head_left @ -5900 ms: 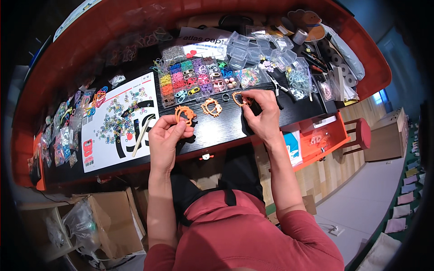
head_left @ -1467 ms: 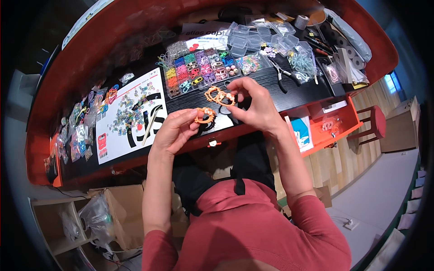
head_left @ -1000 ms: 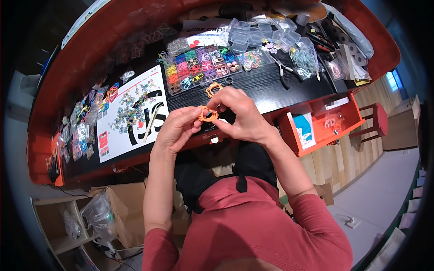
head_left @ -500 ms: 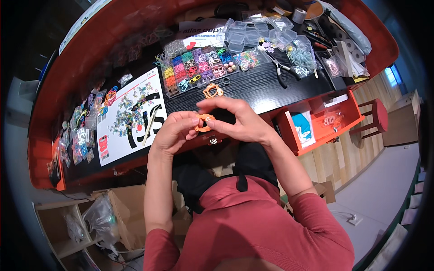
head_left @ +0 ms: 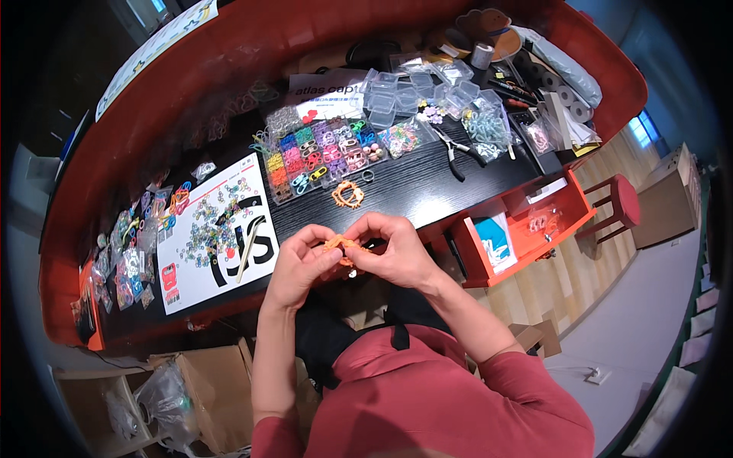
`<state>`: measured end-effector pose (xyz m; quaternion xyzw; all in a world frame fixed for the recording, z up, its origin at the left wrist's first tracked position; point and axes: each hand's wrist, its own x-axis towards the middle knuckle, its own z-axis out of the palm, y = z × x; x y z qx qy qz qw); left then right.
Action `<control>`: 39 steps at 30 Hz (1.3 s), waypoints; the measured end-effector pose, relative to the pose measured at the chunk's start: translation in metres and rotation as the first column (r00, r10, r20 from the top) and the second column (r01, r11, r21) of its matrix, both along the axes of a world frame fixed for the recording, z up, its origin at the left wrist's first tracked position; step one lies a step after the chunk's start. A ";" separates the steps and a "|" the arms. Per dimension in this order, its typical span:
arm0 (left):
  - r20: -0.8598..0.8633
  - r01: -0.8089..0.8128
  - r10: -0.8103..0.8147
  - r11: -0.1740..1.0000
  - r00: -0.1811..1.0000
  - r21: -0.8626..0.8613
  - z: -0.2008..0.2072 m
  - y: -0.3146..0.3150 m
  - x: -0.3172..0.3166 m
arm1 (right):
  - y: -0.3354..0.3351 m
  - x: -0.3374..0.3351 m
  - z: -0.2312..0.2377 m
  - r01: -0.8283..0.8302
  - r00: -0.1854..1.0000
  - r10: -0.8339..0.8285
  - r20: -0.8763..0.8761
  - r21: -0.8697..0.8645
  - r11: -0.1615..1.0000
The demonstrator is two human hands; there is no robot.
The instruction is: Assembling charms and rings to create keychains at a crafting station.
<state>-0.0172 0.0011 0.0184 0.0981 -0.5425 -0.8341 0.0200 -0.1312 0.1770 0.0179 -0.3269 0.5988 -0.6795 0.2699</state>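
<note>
A small orange chain-like band (head_left: 336, 243) is pinched between the fingers of both my hands, just in front of the table's near edge. My left hand (head_left: 303, 258) grips one side with thumb and fingertips. On the other side, my right hand (head_left: 393, 246) closes thumb and forefinger over it; part of the band is hidden by the fingers. A second orange ring-shaped band (head_left: 348, 195) lies on the dark tabletop just beyond my hands. Beside it sits a small dark ring (head_left: 368, 176).
Behind these stands a compartment box (head_left: 321, 156) of colourful clips and links. Left, a white printed sheet (head_left: 179, 278) bears scattered small rings and tweezers (head_left: 248, 250). Pliers (head_left: 456, 156) lie right, near clear plastic boxes (head_left: 389, 99). An open red drawer (head_left: 534, 237) juts out at right.
My right hand has come down from a spread pose, its forefinger now curled onto the orange band. The view has shifted slightly, and both hands now pinch the band closely.
</note>
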 end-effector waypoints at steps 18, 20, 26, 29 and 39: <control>-0.113 -0.387 0.370 0.879 0.922 -0.280 -0.006 0.038 0.001 | 0.007 0.012 0.004 0.004 0.988 0.005 0.157 -0.058 0.998; -0.144 -0.406 0.379 0.868 0.914 -0.286 -0.007 0.041 -0.002 | 0.007 0.007 0.006 0.012 0.995 -0.007 0.095 -0.062 0.998; -0.189 -0.349 0.304 0.890 0.934 -0.293 -0.008 0.031 -0.025 | 0.007 -0.022 0.002 0.024 0.983 -0.044 -0.179 -0.115 0.993; -0.191 -0.366 0.322 0.883 0.927 -0.293 -0.016 0.027 -0.036 | 0.010 -0.047 0.014 -0.022 0.922 0.026 -0.387 0.014 1.000; -0.157 -0.430 0.400 0.843 0.903 -0.323 -0.019 0.033 -0.048 | -0.017 -0.320 0.064 0.864 0.292 0.032 -0.956 0.278 0.419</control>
